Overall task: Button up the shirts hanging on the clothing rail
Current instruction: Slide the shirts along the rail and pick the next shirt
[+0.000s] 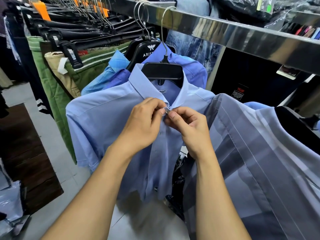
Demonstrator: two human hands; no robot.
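The light blue shirt (103, 118) hangs at the centre of the view on a black hanger (162, 71), whose wire hook loops over the steel rail (242, 35) crossing from 12 o'clock down to 3 o'clock. Both hands work at the top of its placket, just under the collar. The left hand (143, 125) pinches the collar-side edge of cloth between thumb and fingers; the right hand (188, 129) pinches the facing edge, thumb tip touching the small pale button (167, 110) between them. Below the hands the placket lies closed for a stretch, then the fronts part near the hem.

Three more blue shirts are packed behind it toward 12 o'clock, touching it. A grey striped shirt (259, 153) crowds its right shoulder at 3 o'clock. At 10 o'clock green trousers (52, 94) and tan ones hang on clip hangers, with dark jeans (78, 32) beyond. Bare grey floor (52, 153) shows at 8 o'clock, beside a dark wooden surface (26, 153).
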